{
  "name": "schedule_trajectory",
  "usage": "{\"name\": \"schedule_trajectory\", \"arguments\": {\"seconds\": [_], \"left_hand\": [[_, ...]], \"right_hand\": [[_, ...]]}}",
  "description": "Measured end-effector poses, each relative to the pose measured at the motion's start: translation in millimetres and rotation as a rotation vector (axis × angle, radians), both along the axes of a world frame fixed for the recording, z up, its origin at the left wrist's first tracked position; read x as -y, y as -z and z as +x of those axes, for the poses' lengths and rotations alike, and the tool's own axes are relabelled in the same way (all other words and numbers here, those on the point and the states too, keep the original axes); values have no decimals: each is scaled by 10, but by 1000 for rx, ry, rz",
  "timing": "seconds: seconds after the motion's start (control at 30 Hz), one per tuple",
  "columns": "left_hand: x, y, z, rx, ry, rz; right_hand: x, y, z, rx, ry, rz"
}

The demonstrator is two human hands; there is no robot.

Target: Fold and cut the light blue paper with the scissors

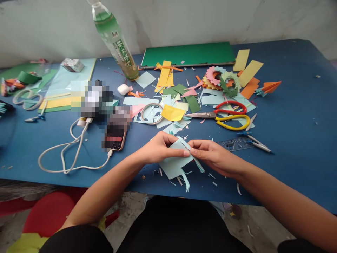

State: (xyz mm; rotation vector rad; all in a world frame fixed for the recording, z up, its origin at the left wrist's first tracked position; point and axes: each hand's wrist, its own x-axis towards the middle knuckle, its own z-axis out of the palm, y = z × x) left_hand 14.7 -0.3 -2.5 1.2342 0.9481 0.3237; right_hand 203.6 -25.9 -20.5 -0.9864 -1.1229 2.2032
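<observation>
Over the near edge of the blue table, my left hand [165,147] pinches a light blue paper [175,165] between thumb and fingers. My right hand [207,153] is closed on the paper's right edge, where a narrow folded strip hangs down. The two thumbs nearly meet at that edge. Below the paper lies a curled light blue strip [185,180] among thin scraps. Beyond my hands are a yellow paper piece [172,112], a roll of tape [152,114] and scissors [231,115] with red and yellow handles, lying on cut paper.
A green-labelled bottle [117,44] stands at the back, left of a green board [188,54]. A phone [116,137] with a white cable [63,151] lies to the left. A clear ruler [235,143] and a compass [259,143] lie right. Paper rings [221,80] sit behind the scissors.
</observation>
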Motion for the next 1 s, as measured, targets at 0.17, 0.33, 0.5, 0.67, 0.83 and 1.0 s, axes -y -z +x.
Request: {"name": "schedule_trajectory", "arguments": {"seconds": [0.17,0.33,0.5,0.67,0.83,1.0], "left_hand": [[-4,-29,-24,-22,18,44],[-6,-41,-48,-68,67,-7],[-7,-30,-57,-91,126,-85],[-3,-14,-48,-89,148,-43],[13,0,-27,-57,75,35],[38,5,-27,-2,12,2]], "right_hand": [[-28,-30,36,152,-10,213],[-43,-132,90,386,-97,514],[-23,-162,95,474,-131,613],[-31,-113,72,367,-109,486],[-46,-90,62,262,-82,299],[-32,-113,66,176,-73,290]]}}
